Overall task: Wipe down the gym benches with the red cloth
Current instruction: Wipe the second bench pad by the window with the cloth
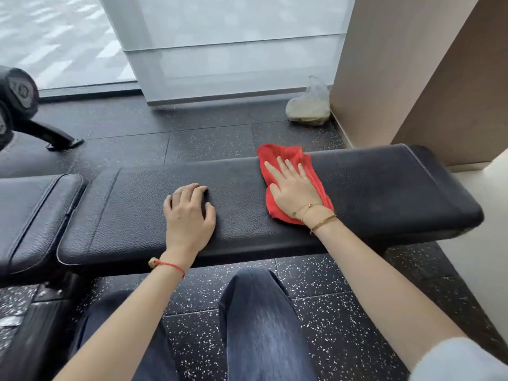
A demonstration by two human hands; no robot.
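A long black padded gym bench runs across the middle of the view. The red cloth lies spread on its right half, reaching the far edge. My right hand presses flat on the cloth, fingers spread and pointing away from me. My left hand rests on the bare pad left of centre, fingers curled down on the leather, holding nothing. A second black seat pad adjoins the bench at the left.
A speckled black rubber floor lies all around. My knees in blue jeans are just in front of the bench. A plastic bag sits against the beige wall behind. Dark gym equipment stands at far left.
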